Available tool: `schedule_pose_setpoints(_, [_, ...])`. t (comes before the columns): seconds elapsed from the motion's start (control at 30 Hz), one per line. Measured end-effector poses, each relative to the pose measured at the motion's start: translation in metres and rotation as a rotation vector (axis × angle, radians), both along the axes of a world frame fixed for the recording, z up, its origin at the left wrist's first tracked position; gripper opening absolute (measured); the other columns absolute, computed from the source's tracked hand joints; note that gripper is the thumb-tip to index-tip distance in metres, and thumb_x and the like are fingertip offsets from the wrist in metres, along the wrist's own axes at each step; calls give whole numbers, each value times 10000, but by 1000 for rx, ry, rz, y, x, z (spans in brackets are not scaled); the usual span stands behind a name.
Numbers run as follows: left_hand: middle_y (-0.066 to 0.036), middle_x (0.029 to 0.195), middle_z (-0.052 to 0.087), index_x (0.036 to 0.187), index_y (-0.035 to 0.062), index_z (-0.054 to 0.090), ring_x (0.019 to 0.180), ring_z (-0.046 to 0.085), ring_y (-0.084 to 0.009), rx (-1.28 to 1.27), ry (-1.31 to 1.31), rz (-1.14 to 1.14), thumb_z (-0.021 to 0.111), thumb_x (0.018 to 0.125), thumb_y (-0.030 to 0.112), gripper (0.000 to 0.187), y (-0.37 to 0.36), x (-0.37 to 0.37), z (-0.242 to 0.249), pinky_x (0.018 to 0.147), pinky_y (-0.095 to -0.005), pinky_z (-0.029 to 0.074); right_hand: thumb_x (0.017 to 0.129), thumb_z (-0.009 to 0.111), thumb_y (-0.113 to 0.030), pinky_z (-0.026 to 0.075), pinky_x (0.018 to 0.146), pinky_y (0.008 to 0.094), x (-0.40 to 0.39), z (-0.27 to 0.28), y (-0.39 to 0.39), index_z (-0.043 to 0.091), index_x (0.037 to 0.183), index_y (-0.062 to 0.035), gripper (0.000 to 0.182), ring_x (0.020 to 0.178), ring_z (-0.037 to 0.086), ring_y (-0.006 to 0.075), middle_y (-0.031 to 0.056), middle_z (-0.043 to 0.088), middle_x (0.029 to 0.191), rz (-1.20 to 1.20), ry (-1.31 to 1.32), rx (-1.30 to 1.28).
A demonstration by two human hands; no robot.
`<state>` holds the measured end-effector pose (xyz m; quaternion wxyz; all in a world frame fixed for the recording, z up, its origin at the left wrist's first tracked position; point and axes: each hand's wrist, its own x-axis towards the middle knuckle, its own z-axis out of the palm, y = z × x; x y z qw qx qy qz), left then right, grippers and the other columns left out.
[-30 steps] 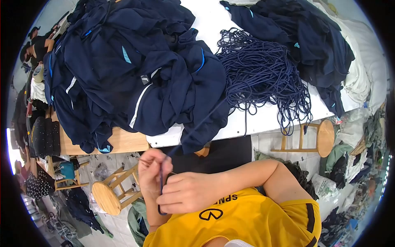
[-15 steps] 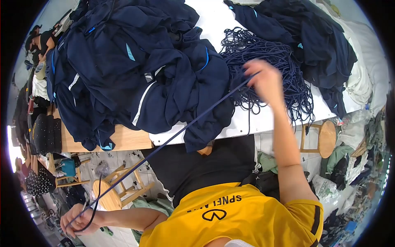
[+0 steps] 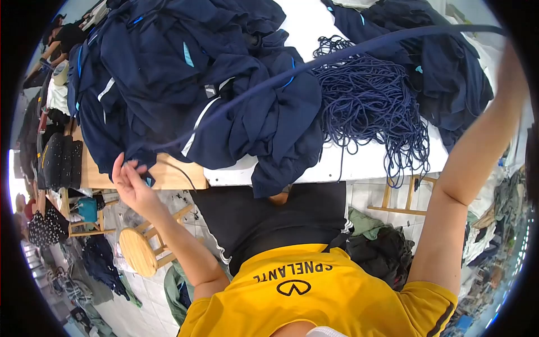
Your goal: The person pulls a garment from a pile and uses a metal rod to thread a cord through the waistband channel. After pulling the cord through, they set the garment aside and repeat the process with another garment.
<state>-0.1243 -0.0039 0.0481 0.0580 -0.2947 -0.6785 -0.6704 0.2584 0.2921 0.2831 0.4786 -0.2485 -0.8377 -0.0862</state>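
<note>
A long navy cord (image 3: 337,58) stretches in a blurred arc across the table, from the far right side down to the left over dark garments. Its upper right end runs to my right hand (image 3: 512,59), which is raised at the lens edge; the fingers there are mostly cut off. My left hand (image 3: 133,182) is at the table's left front edge, fingers apart, close to the blurred lower end of the cord. A heap of tangled navy cords (image 3: 370,101) lies on the white tabletop between the garment piles.
Navy garments (image 3: 196,84) are piled at left, with another navy pile (image 3: 443,73) at back right. Under the table's front edge stand wooden stools (image 3: 137,251). Cloth heaps (image 3: 382,247) lie on the floor. Other people (image 3: 62,42) are at far left.
My right hand has swung from the cord heap up to the far right, drawing the cord with it. My left hand has risen from low left to the table edge, its fingers opening.
</note>
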Motion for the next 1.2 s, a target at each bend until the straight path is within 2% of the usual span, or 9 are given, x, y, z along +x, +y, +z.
schedule_pose_setpoints(0.13, [-35, 926, 621, 1151, 23, 574, 759, 520, -32, 83, 84, -32, 473, 1013, 132, 203, 37, 45, 32, 595, -146, 291, 816, 535, -13, 490, 539, 263, -18, -78, 37, 571, 1240, -22, 426, 695, 623, 113, 86, 671, 1017, 314, -453, -780])
schedule_pose_setpoints(0.17, [-43, 937, 621, 1141, 19, 576, 774, 523, -45, 64, 76, -56, 473, 1011, 127, 197, 44, 64, 39, 613, -158, 314, 854, 640, -164, 540, 620, 269, -23, -104, 32, 524, 1322, -113, 485, 829, 646, 155, 149, 526, 1361, 270, -713, -1069])
schedule_pose_setpoints(0.23, [-92, 933, 606, 1093, -7, 577, 830, 554, -120, 162, 264, -315, 483, 968, 20, 159, 60, 101, 39, 733, -258, 444, 829, 695, -128, 546, 652, 279, -37, -142, -1, 458, 1396, -88, 617, 747, 644, 137, 128, 598, 1287, 365, -890, -1328])
schedule_pose_setpoints(0.37, [-123, 877, 617, 964, 31, 648, 816, 615, -286, -98, 456, -756, 574, 729, -104, 281, 63, 165, 15, 735, -339, 495, 947, 592, -244, 514, 721, 268, -43, -217, -60, 327, 1482, -82, 618, 781, 593, 87, 143, 623, 1227, 757, -365, -1611])
schedule_pose_setpoints(0.5, [-59, 771, 553, 964, 107, 681, 708, 597, -238, -270, 364, -925, 620, 677, -43, 329, 48, 210, -19, 602, -326, 486, 987, 481, -417, 476, 820, 268, -64, -259, -123, 315, 1476, -42, 638, 935, 641, 155, 135, 669, 1123, 926, 333, -2237])
schedule_pose_setpoints(0.63, [-53, 756, 516, 995, 115, 669, 674, 571, -229, -352, 350, -974, 611, 677, -32, 355, 31, 217, -39, 577, -326, 471, 949, 578, -221, 470, 717, 238, -61, -303, -112, 521, 1312, -39, 410, 801, 617, 93, 35, 689, 926, 615, 830, -2129])
schedule_pose_setpoints(0.83, [-65, 779, 545, 1000, 83, 653, 643, 559, -229, -481, 29, -1054, 574, 766, -53, 282, -5, 186, -42, 580, -316, 457, 992, 497, -140, 433, 629, 202, -27, -279, -75, 456, 1348, 24, 394, 749, 536, 64, 116, 648, 1066, 248, 1357, -1696])
schedule_pose_setpoints(1.03, [-200, 1348, 432, 1298, 21, 522, 1220, 456, -322, -509, 300, -628, 475, 935, 97, 374, -4, 160, -19, 1034, -374, 357, 1019, 442, -160, 295, 473, 166, 10, -254, -84, 350, 1429, 5, 451, 527, 326, 22, 138, 656, 1013, 145, 1000, -1248])
schedule_pose_setpoints(1.2, [-189, 1296, 485, 1371, 127, 330, 1192, 518, -319, 291, -893, -599, 345, 1034, 379, 421, 19, 125, -2, 1041, -495, 416, 1018, 438, -166, 370, 494, 170, -22, -237, -123, 475, 1276, 5, 312, 529, 403, 20, 122, 698, 981, 208, 429, -1240])
